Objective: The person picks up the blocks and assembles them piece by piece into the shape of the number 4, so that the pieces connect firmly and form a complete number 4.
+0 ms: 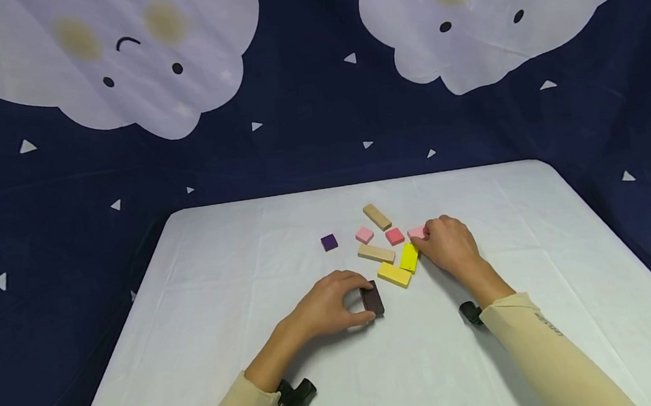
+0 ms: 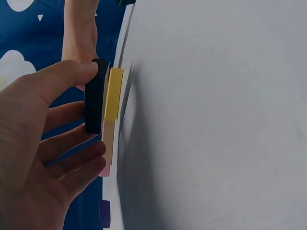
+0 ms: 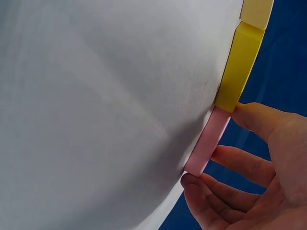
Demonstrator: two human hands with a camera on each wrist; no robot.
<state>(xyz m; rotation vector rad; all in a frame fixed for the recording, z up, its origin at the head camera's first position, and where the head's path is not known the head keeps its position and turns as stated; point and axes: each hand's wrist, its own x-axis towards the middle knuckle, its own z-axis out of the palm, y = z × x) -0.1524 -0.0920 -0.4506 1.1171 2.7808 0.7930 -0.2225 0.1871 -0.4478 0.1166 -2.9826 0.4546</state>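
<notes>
My left hand pinches a dark brown block by its two ends, thumb at one end and fingers at the other. In the left wrist view this dark block overlaps a yellow block behind it. Farther right, my right hand grips a pink rectangular block between thumb and fingertips. The right wrist view has that pink block lying flat, one end against a bright yellow block. In the head view the bright yellow block sits just left of the right thumb.
Several other blocks lie loose on the white table: a deeper yellow one, plain wooden ones, a small pink one, a coral one and a purple one. Dark blue cloth hangs behind.
</notes>
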